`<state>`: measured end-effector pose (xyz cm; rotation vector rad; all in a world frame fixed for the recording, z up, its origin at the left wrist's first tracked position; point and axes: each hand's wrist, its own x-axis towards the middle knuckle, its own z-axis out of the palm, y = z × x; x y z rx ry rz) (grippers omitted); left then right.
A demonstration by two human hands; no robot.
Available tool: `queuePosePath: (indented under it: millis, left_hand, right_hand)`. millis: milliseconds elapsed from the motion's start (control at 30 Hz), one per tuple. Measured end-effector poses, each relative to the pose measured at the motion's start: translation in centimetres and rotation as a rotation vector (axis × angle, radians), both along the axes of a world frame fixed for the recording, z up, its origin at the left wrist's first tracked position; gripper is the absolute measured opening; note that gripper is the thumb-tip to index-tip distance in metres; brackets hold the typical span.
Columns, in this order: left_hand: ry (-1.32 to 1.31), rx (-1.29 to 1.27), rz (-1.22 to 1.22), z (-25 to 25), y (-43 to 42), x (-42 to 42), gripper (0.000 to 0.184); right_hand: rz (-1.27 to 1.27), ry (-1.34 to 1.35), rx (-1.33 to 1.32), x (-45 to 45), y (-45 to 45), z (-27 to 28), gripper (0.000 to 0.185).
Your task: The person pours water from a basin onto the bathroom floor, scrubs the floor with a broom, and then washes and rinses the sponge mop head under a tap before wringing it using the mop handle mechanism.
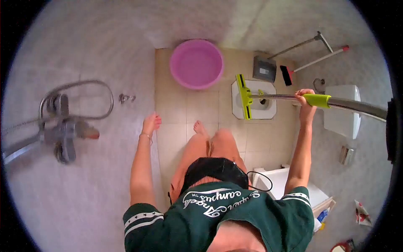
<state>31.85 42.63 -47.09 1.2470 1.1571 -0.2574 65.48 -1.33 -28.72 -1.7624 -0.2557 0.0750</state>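
My right hand (pixel 306 97) is wrapped around the metal pole of a lime-green squeegee mop (pixel 317 100), just in front of the green sleeve on the pole. Its green head (pixel 244 96) with black strips hangs over the left side of the white squat toilet (pixel 270 112), in front of the hole. I cannot tell whether the head touches the toilet. My left hand (pixel 152 122) is held out by the left wall, fingers curled in, with nothing visible in it.
A pink basin (pixel 197 64) stands against the far wall. Beyond the toilet are a grey lidded bin (pixel 264 69), a red-and-black brush (pixel 287 75) and another long-handled tool (pixel 294 48). The shower mixer (pixel 63 130) juts from the left wall; a white cistern (pixel 342 119) hangs right.
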Motion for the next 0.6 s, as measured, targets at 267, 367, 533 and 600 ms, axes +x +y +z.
queuePosePath:
  millis: [267, 367, 533, 600]
  left_hand:
    - [0.086, 0.289, 0.007, -5.9, 6.8, 14.8, 0.035]
    - [0.027, 0.269, 0.18, -8.7, 7.6, 18.4, 0.032]
    - [0.164, 0.308, 0.132, -15.8, 7.9, 19.6, 0.032]
    - [0.261, 0.432, 0.021, -24.2, 10.2, 19.1, 0.039]
  right_hand:
    - [-0.046, -0.023, 0.058, 9.3, 3.0, -2.2, 0.016]
    - [-0.07, -0.019, 0.081, 12.6, 5.1, -3.4, 0.016]
    - [-0.087, 0.016, 0.0, 15.5, 5.1, -5.2, 0.015]
    - [-0.089, 0.046, -0.023, 18.0, 5.8, -6.6, 0.015]
